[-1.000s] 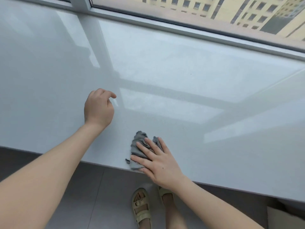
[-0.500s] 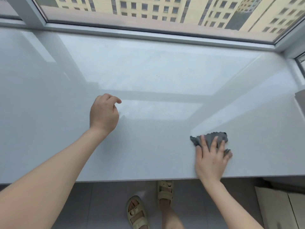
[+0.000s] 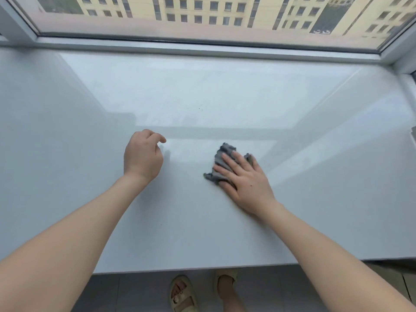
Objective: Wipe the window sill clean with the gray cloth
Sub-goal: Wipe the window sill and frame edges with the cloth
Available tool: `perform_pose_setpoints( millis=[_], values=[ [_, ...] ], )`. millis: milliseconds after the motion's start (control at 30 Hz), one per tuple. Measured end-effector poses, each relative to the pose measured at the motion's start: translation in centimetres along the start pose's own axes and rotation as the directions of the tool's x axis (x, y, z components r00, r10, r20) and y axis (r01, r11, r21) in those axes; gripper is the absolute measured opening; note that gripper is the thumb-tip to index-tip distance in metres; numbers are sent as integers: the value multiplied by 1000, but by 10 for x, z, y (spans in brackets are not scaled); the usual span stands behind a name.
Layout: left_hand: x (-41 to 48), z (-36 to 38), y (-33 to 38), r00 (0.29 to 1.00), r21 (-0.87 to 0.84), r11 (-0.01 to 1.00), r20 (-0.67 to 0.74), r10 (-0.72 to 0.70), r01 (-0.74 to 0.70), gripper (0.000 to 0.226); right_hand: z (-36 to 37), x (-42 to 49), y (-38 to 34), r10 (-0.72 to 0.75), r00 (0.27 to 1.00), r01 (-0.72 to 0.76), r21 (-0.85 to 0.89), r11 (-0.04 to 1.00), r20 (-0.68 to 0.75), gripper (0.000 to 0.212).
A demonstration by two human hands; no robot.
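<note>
1. Gray cloth (image 3: 221,164) lies bunched under my right hand (image 3: 245,181), which presses it flat with the fingers (image 3: 227,171) spread; it pokes out ahead of the fingertips and off to their left.
2. Half a second ago that hand and cloth sat close to the near edge of the window sill (image 3: 225,93), off to the right; now they are further in, toward the glass, and nearer my other hand.
3. A second ago the cloth was at the very lip of the sill, so it has gone out to the right and come back inward.
4. My left hand (image 3: 141,155) rests on the sill to the left of the cloth, well apart from it, loosely curled with the forefinger hooked forward and nothing in it; its pose matches both earlier frames.
5. A tiny dark speck (image 3: 200,108) sits on the sill beyond both hands, toward the window frame (image 3: 202,47).
6. Below the near edge, two sandalled feet (image 3: 182,293) show on the gray floor, behind my wrists.
</note>
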State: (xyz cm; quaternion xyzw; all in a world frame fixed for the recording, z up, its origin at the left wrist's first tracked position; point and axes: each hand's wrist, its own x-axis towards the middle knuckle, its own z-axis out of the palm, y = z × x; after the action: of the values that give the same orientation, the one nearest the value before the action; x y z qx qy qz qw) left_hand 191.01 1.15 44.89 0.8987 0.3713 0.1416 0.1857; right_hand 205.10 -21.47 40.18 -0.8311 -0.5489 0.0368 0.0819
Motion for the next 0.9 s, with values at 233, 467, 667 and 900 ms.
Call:
perform_pose_setpoints(
  millis=[233, 467, 667, 900],
  values=[
    [46, 19, 14, 1000, 8, 1000, 5, 14, -14, 31, -31, 47, 128, 461, 885, -458, -58, 887, 68, 56],
    [102, 27, 15, 999, 37, 999, -9, -39, 39, 36, -7, 85, 30, 143, 989, -144, -39, 989, -40, 45],
    [160, 44, 4, 981, 263, 965, 183, -67, 17, 47, -14, 166, 53, -276, 958, 274, 28, 961, 74, 47],
    [183, 60, -6, 996, 260, 964, 64, -62, 44, 49, -11, 310, 58, 211, 976, -207, -63, 976, 50, 50]
  ],
)
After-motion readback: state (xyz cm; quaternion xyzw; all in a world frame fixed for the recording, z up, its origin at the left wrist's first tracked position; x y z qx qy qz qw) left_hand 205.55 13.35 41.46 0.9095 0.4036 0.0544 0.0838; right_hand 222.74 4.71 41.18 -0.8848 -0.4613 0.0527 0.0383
